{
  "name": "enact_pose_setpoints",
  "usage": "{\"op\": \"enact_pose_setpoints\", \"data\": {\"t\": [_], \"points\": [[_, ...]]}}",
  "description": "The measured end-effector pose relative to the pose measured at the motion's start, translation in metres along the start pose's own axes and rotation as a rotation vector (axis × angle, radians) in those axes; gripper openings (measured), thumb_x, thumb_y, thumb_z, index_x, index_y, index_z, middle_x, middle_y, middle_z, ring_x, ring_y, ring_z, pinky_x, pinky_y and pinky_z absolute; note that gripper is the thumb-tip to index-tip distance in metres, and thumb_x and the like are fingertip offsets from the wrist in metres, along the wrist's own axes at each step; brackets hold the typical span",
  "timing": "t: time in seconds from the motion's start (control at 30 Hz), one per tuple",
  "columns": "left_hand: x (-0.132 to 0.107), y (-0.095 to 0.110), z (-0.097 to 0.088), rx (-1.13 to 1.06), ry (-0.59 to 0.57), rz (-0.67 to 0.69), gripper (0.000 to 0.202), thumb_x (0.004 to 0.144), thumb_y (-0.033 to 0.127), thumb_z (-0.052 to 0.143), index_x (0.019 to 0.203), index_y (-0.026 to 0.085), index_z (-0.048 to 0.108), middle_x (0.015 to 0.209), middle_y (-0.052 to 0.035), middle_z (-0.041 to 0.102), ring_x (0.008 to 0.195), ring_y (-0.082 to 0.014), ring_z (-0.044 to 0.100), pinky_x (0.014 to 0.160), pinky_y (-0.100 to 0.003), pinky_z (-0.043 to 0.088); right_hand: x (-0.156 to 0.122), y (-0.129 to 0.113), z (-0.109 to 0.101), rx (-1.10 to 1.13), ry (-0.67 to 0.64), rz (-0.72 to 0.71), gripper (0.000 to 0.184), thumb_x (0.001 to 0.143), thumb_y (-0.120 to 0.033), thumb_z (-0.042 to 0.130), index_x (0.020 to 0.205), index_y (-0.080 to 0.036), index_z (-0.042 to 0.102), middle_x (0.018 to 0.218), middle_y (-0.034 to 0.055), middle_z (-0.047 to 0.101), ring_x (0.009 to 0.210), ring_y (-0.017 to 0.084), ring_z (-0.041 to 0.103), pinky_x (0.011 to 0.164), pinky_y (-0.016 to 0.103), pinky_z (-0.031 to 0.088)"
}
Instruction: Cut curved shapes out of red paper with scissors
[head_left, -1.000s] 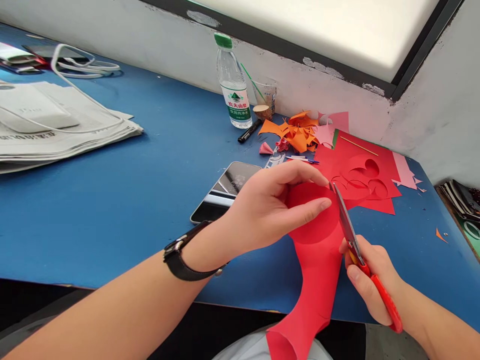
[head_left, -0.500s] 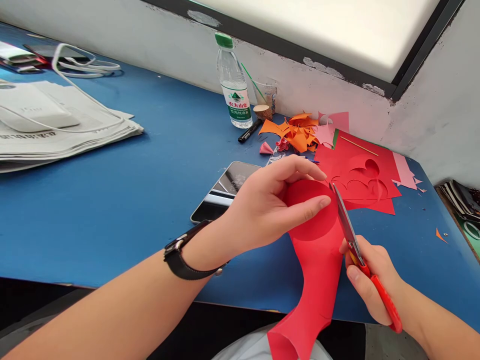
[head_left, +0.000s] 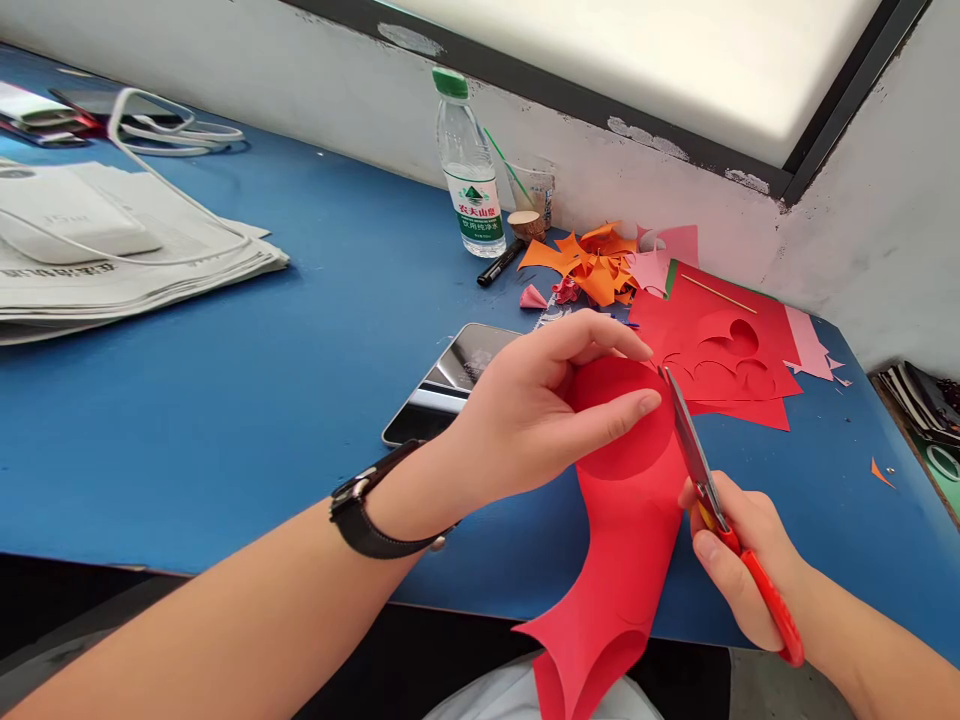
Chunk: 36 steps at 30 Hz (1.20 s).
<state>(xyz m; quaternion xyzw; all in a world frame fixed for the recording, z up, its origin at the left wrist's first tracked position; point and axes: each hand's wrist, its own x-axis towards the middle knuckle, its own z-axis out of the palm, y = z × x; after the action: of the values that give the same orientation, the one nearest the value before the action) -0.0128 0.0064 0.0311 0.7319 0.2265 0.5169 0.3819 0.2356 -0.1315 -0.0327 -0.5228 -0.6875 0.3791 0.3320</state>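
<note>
My left hand [head_left: 525, 420], with a black watch [head_left: 371, 510] on its wrist, grips a sheet of red paper [head_left: 634, 540] by its upper part. A rounded red piece shows between thumb and fingers, and below it the curved strip of paper hangs past the table edge. In my right hand [head_left: 739, 570] are scissors [head_left: 769, 610] with red handles, their blades pointing up against the right edge of the red paper. The blades look nearly closed. Beneath my left hand lies a phone [head_left: 442, 385], partly covered.
Red sheets with cut-outs [head_left: 712, 390] lie behind the scissors, beside orange scraps [head_left: 600, 265]. A water bottle [head_left: 472, 180], a black marker [head_left: 500, 265] and a clear cup [head_left: 536, 190] stand or lie near the wall. Newspapers [head_left: 225, 255] and a white cable [head_left: 180, 150] occupy the left.
The hanging end of the red paper has swung left and its folds have opened differently. Both hands and the scissors stay almost where they were.
</note>
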Motion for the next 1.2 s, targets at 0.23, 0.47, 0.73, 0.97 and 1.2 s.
{"op": "enact_pose_setpoints", "data": {"t": [0.23, 0.47, 0.73, 0.97, 1.2], "points": [[0.0016, 0.0004, 0.0002, -0.009, 0.012, -0.024, 0.017, 0.09, 0.022, 0.085, 0.102, 0.028, 0.075, 0.107, -0.0047, 0.084, 0.103, -0.0254, 0.08, 0.09, -0.04, 0.067, -0.0003, 0.002, 0.0, -0.011, 0.002, -0.01, 0.021, 0.109, -0.046, 0.06, 0.101, -0.027, 0.06, 0.072, -0.0091, 0.046, 0.057, 0.012, 0.038, 0.053, 0.029, 0.032], [0.0005, 0.0003, 0.0, -0.012, 0.016, -0.034, 0.016, 0.089, 0.023, 0.086, 0.101, 0.027, 0.075, 0.106, -0.0042, 0.084, 0.102, -0.0248, 0.08, 0.091, -0.039, 0.067, -0.0001, 0.0014, 0.0002, -0.028, 0.001, -0.064, 0.022, 0.114, -0.048, 0.058, 0.112, -0.027, 0.063, 0.072, -0.0096, 0.045, 0.056, 0.012, 0.036, 0.053, 0.029, 0.032], [0.0011, 0.0, -0.0002, 0.009, 0.02, -0.028, 0.016, 0.09, 0.023, 0.084, 0.101, 0.027, 0.075, 0.106, -0.0042, 0.084, 0.102, -0.0241, 0.079, 0.092, -0.039, 0.067, -0.0012, 0.0036, 0.0007, -0.029, -0.007, -0.048, 0.021, 0.115, -0.047, 0.057, 0.111, -0.028, 0.062, 0.073, -0.009, 0.046, 0.057, 0.013, 0.038, 0.053, 0.028, 0.034], [0.0, -0.0006, 0.0004, -0.006, 0.025, -0.043, 0.016, 0.09, 0.023, 0.085, 0.102, 0.027, 0.075, 0.106, -0.0046, 0.083, 0.103, -0.0249, 0.08, 0.092, -0.039, 0.068, -0.0005, 0.0014, -0.0006, -0.011, 0.006, -0.043, 0.015, 0.11, -0.041, 0.06, 0.108, -0.027, 0.064, 0.072, -0.0088, 0.05, 0.056, 0.013, 0.036, 0.053, 0.029, 0.033], [-0.0002, 0.0008, 0.0003, 0.011, 0.022, -0.086, 0.018, 0.091, 0.03, 0.087, 0.103, 0.027, 0.074, 0.109, -0.0065, 0.084, 0.104, -0.0273, 0.08, 0.088, -0.04, 0.069, 0.0011, 0.0017, 0.0003, -0.027, 0.023, -0.033, 0.022, 0.11, -0.046, 0.061, 0.104, -0.026, 0.066, 0.072, -0.0066, 0.053, 0.057, 0.014, 0.037, 0.054, 0.03, 0.034]]}}
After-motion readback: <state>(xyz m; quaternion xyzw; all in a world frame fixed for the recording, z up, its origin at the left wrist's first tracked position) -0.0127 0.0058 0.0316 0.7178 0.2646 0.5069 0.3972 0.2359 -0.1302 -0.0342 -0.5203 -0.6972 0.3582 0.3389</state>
